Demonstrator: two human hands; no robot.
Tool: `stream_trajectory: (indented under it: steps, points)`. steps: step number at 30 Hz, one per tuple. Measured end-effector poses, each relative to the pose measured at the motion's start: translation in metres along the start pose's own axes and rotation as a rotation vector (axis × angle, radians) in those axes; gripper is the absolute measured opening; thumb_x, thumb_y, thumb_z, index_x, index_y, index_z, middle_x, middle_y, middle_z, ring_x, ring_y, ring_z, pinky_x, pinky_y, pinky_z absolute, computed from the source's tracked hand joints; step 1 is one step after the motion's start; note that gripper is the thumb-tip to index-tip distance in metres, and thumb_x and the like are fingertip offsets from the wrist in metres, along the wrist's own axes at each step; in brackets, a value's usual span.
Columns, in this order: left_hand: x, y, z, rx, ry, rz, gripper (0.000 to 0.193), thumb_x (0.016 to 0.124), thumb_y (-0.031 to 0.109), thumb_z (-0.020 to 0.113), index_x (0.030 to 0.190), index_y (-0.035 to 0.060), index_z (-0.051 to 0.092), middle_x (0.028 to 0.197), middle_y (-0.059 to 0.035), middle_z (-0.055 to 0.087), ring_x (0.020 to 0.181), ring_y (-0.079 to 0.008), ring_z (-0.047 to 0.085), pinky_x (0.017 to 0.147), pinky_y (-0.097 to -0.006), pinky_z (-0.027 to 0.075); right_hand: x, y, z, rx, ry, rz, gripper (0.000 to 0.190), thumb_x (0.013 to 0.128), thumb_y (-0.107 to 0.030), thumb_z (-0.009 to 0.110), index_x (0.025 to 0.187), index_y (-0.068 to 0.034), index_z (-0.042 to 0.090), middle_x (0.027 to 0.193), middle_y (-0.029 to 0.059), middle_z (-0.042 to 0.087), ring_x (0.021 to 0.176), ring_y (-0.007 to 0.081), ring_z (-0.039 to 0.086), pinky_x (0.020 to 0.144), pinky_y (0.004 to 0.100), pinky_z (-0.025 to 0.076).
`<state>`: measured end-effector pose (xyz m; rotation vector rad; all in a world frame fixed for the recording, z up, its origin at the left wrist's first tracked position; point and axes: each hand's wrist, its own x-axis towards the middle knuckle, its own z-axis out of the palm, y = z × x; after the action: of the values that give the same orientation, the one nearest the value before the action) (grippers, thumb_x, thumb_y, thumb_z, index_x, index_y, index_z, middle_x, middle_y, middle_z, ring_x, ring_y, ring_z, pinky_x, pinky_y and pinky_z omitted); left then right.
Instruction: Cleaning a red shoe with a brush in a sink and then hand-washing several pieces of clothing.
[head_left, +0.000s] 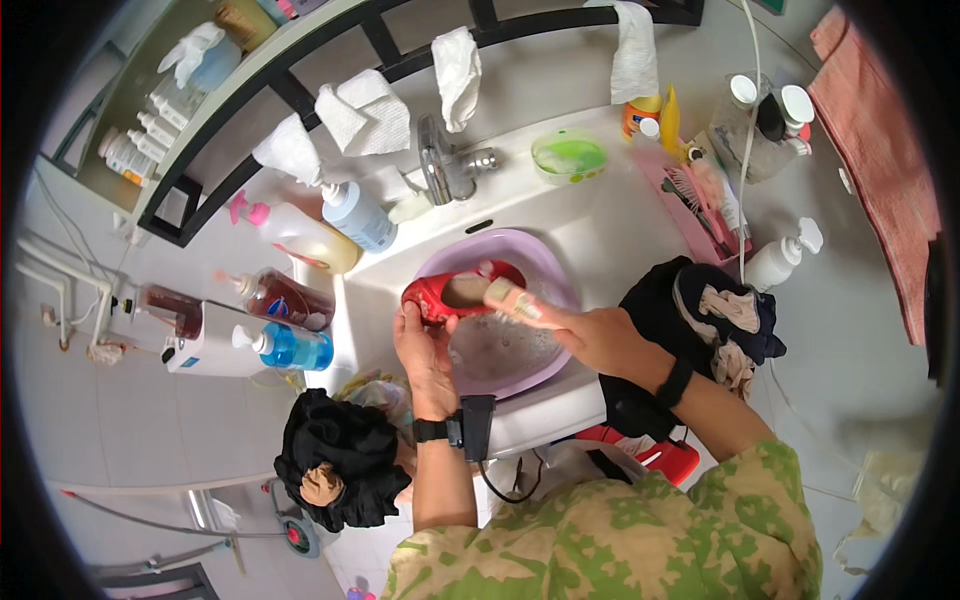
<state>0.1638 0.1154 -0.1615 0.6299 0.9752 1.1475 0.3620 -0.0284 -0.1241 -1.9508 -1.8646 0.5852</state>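
Observation:
Over a purple plastic basin (559, 281) in the white sink, my left hand (425, 346) grips a small red shoe (429, 291) by its left end. The shoe lies on its side or tilted, its pale inside facing up. My right hand (604, 337) holds a pink scrubbing brush (523, 304) by the handle, with its bristles down beside the shoe's opening. Whether the bristles touch the shoe cannot be told. Cloudy, sudsy water (499, 349) fills the lower part of the basin.
A chrome faucet (442, 165) and a green soap dish (568, 156) are behind the basin. Pump bottles (360, 217) line the left side. Dark clothes (652, 315) hang over the sink's right rim, and more black cloth (341, 450) lies at lower left.

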Motion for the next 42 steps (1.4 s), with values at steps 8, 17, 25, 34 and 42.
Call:
stream_trajectory:
  steps: [8, 17, 25, 34, 42]
  points:
    - [-0.011, -0.052, 0.0, -0.503, -0.391, -0.122, 0.025, 0.082, 0.016, 0.05, 0.106, 0.0076, 0.05, 0.106, -0.0098, 0.055, 0.099, -0.026, 0.053, 0.085, -0.0382, 0.044, 0.024, -0.055, 0.039, 0.321, 0.149, 0.123, 0.048, 0.085, -0.026, 0.045, 0.131, -0.025, 0.031, 0.071, 0.0214, 0.059, 0.065, 0.0401, 0.057, 0.062, 0.0481, 0.045]
    - [-0.013, -0.035, -0.002, -0.398, -0.336, -0.376, 0.044, 0.089, 0.039, 0.041, 0.113, 0.003, 0.049, 0.102, -0.0109, 0.058, 0.093, -0.0278, 0.056, 0.08, -0.0361, 0.048, -0.003, -0.07, 0.06, 0.058, 0.01, 0.039, 0.055, 0.081, -0.019, 0.048, 0.132, -0.02, 0.027, 0.061, 0.0171, 0.059, 0.056, 0.0356, 0.059, 0.051, 0.0486, 0.045]
    - [-0.008, -0.059, -0.017, -0.495, -0.335, -0.457, 0.042, 0.092, 0.039, 0.033, 0.118, 0.0085, 0.045, 0.111, -0.0106, 0.054, 0.096, -0.0278, 0.053, 0.087, -0.0425, 0.043, -0.008, -0.067, 0.066, 0.044, 0.018, 0.103, 0.058, 0.083, -0.022, 0.045, 0.135, -0.016, 0.02, 0.062, 0.0209, 0.058, 0.054, 0.0368, 0.058, 0.048, 0.0499, 0.045]
    - [-0.03, -0.068, 0.006, -0.513, -0.222, -0.425, 0.034, 0.092, 0.03, 0.039, 0.111, 0.0039, 0.049, 0.102, -0.0083, 0.057, 0.092, -0.0217, 0.056, 0.079, -0.0354, 0.047, 0.026, -0.051, 0.061, -0.068, 0.032, 0.204, 0.053, 0.08, -0.022, 0.049, 0.126, -0.003, 0.031, 0.066, 0.0177, 0.061, 0.058, 0.0344, 0.06, 0.052, 0.0474, 0.046]
    - [-0.043, -0.061, 0.014, -0.36, -0.29, -0.205, 0.033, 0.091, 0.025, 0.042, 0.117, 0.0038, 0.044, 0.106, -0.0082, 0.055, 0.092, -0.0203, 0.055, 0.079, -0.0344, 0.047, 0.044, -0.042, 0.058, -0.001, 0.164, 0.242, 0.053, 0.081, -0.022, 0.047, 0.129, -0.009, 0.03, 0.064, 0.0199, 0.06, 0.055, 0.0355, 0.059, 0.053, 0.0483, 0.046]
